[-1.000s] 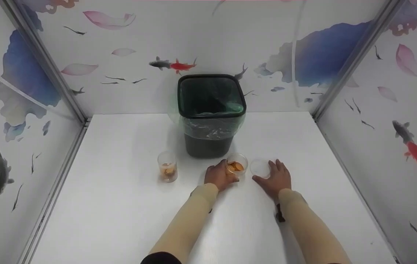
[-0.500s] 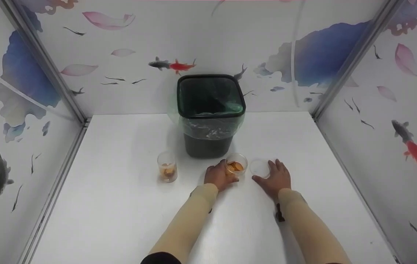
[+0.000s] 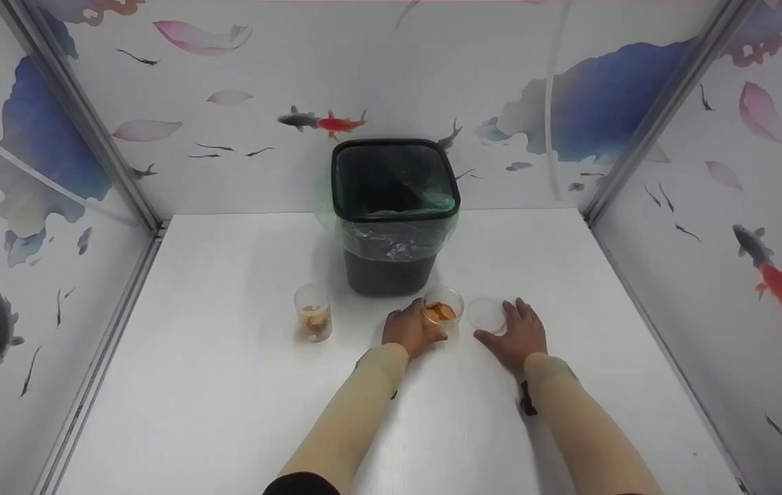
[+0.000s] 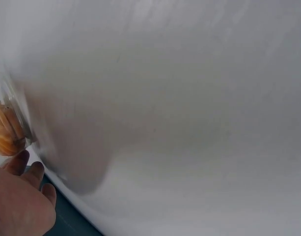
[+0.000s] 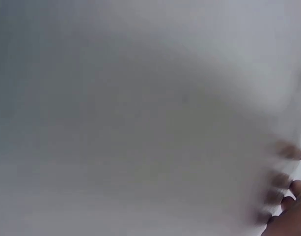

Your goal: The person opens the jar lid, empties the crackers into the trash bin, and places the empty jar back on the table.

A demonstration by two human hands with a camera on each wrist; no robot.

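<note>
My left hand [image 3: 410, 331] grips a clear plastic jar [image 3: 444, 302] from its left side, with the thumb on the near side. Inside the jar lie orange-brown pieces; these pieces [image 4: 8, 130] look ridged, like crinkled chips, in the left wrist view. My left hand [image 4: 20, 204] shows at the lower left there. A clear round lid [image 3: 486, 315] lies flat on the white table just right of the jar. Around the lid's right side, my right hand [image 3: 520, 335] has its thumb and fingers spread. Whether the fingertips touch the lid is unclear. Fingers [image 5: 298, 188] appear at the right wrist view's edge.
Behind the jar stands a dark bin [image 3: 391, 271] lined with a clear bag. Another clear container [image 3: 313, 320] with orange-brown pieces stands to the left. White printed walls [image 3: 246, 172] enclose the table [image 3: 205, 385] at the back and both sides.
Both hands, the jar and the lid stay almost in place. The right hand sits very slightly farther right of the lid, and the whole head view has shifted a little.
</note>
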